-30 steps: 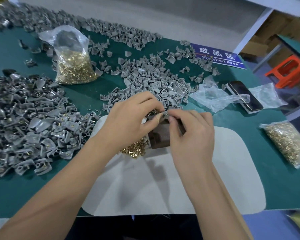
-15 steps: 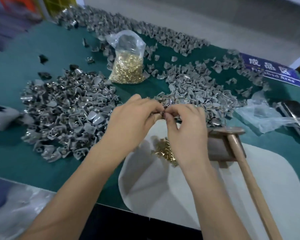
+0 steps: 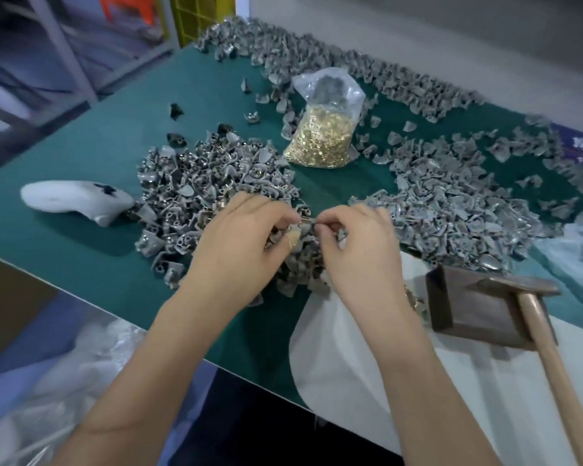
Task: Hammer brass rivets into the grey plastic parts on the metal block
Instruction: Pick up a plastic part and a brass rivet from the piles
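Observation:
My left hand (image 3: 239, 250) and my right hand (image 3: 357, 250) meet fingertip to fingertip over the left pile of grey plastic parts (image 3: 202, 196). Between them they pinch one small grey plastic part (image 3: 305, 225); whether a rivet sits in it I cannot tell. The dark metal block (image 3: 472, 307) stands to the right on the white mat (image 3: 350, 375), apart from both hands. A hammer (image 3: 546, 327) with a wooden handle leans on the block. A few loose brass rivets (image 3: 418, 302) lie beside the block, mostly hidden by my right wrist.
A clear bag of brass rivets (image 3: 320, 136) stands at the back. Another pile of grey parts (image 3: 458, 203) spreads to the right, with more along the far edge. A white lump (image 3: 71, 200) lies at the left. Crumpled plastic (image 3: 579, 243) sits at the right edge.
The view swung left and the block now sits far to the right. Both hands left the block and moved over the left pile, still pinching the small part between them.

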Tool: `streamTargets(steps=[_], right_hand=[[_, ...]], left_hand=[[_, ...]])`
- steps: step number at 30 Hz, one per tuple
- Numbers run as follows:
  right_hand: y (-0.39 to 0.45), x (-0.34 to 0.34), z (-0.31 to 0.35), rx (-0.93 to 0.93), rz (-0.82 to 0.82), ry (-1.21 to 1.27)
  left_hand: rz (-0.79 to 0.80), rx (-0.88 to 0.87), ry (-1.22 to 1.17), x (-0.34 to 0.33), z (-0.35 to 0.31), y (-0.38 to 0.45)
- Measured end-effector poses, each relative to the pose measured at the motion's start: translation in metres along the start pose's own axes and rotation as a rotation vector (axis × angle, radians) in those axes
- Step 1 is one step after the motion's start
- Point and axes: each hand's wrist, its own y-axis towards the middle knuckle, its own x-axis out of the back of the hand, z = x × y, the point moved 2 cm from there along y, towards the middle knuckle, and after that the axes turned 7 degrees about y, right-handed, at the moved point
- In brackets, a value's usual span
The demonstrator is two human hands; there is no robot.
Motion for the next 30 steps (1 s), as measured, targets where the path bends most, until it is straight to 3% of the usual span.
streamTargets(steps=[6, 11, 18, 25, 30], right_hand=[[-0.053, 0.055, -0.046, -0.084, -0.317, -0.092], [-0.108, 0.061, -0.059, -0.002, -0.545, -0.127], [-0.110, 0.053, -0.068, -0.002, -0.520, -0.042], [-0.112, 0.053, -0.070, 0.010, -0.464, -0.030], [-0.113, 0.052, -0.072, 0.010, -0.450, -0.030]], left_hand=[[0.329, -0.179, -0.052, -0.028, -0.052, -0.008], [0.364, -0.204, 0.007, -0.046, -0.075, -0.018], [0.329, -0.102, 0.033, -0.052, -0.080, -0.014], [0.252, -0.136, 0.157, -0.048, -0.087, -0.028], [0.214, -0.038, 0.146, -0.044, -0.082, -0.038]])
